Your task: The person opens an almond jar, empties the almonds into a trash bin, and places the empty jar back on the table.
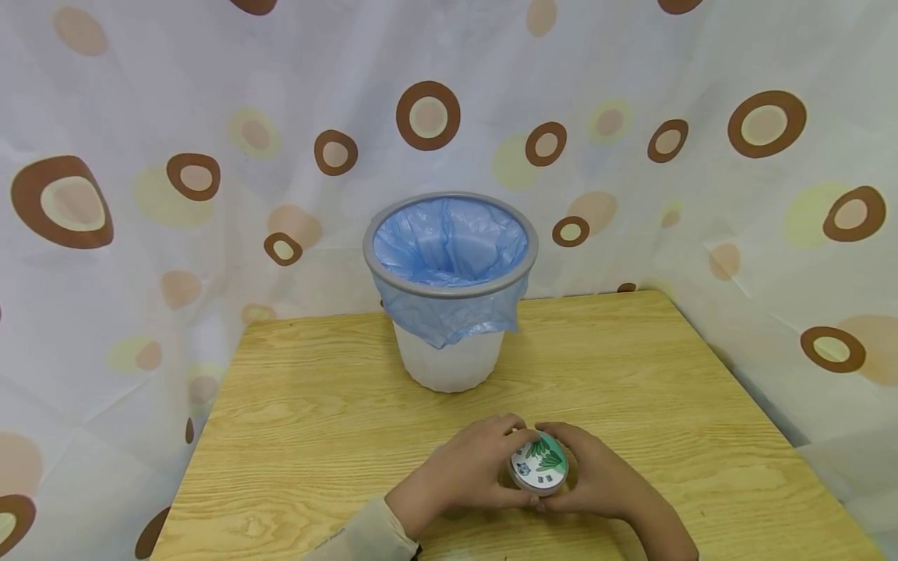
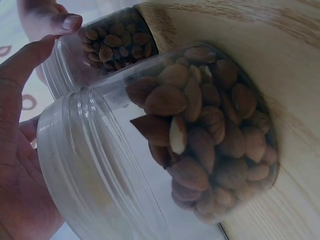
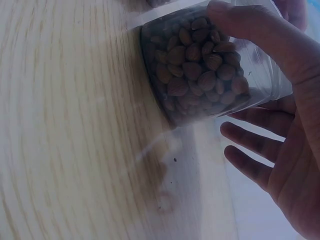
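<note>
From where I stand, taking it left to right, a spotted curtain (image 1: 295,93) hangs to the left of, behind and to the right of the wastebasket (image 1: 452,358); the wood-grain counter (image 1: 281,467) spreads beneath it and toward the person; a pale sleeve (image 1: 365,538) comes in from the near left of the wastebasket; the wastebasket itself is white, with a grey rim (image 1: 449,292) and a blue plastic liner (image 1: 449,234) folded over its outside.

In front of the wastebasket, mostly hidden under the left hand from above, is a clear screw-top almond jar (image 2: 155,180), its brown almonds (image 2: 200,145) showing through the wall; the left hand (image 1: 473,467) arches over it and reaches to the right, its grip bent about the near side of a printed lid (image 1: 539,463); I can't tell whether its palm touches the jar below.

That lid, white with green pods, tops the second almond jar (image 3: 200,75), which stands on the counter in front of the wastebasket and a little to its right; the right hand (image 1: 599,475) holds this jar from the far right, its grip curled round it, thumb along the wall and two fingers spread free; the thumbs nearly meet at the lid's edge.
</note>
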`<state>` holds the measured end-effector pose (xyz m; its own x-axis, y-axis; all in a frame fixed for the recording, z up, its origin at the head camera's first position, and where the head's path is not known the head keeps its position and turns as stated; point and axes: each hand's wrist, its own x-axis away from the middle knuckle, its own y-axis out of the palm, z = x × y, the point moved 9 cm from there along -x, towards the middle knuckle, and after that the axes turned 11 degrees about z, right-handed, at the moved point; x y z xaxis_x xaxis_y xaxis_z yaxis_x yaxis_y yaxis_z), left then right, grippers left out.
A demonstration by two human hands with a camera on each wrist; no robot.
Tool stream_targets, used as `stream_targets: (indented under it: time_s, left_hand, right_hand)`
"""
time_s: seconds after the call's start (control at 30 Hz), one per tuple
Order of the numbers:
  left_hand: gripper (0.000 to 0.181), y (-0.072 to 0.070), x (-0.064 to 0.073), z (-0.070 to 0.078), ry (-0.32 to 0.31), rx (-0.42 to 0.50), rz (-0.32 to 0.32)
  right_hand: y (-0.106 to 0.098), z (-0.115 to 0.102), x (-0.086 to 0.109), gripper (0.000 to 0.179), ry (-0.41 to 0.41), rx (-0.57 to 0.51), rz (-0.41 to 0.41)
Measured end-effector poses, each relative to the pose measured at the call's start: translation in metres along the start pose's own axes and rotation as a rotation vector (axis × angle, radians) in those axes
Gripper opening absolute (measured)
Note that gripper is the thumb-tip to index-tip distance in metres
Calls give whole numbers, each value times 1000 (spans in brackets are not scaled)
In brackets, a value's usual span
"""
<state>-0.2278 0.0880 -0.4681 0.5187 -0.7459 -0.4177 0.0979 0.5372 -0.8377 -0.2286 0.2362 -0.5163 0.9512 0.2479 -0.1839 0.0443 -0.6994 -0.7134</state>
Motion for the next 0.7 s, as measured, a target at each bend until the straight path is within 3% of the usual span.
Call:
stream_targets:
  time_s: [0.7]
  left_hand:
    - [73,-4,1,0,0,21,17]
  right_hand:
    - [-4,-11,-1,100,-74,14,47]
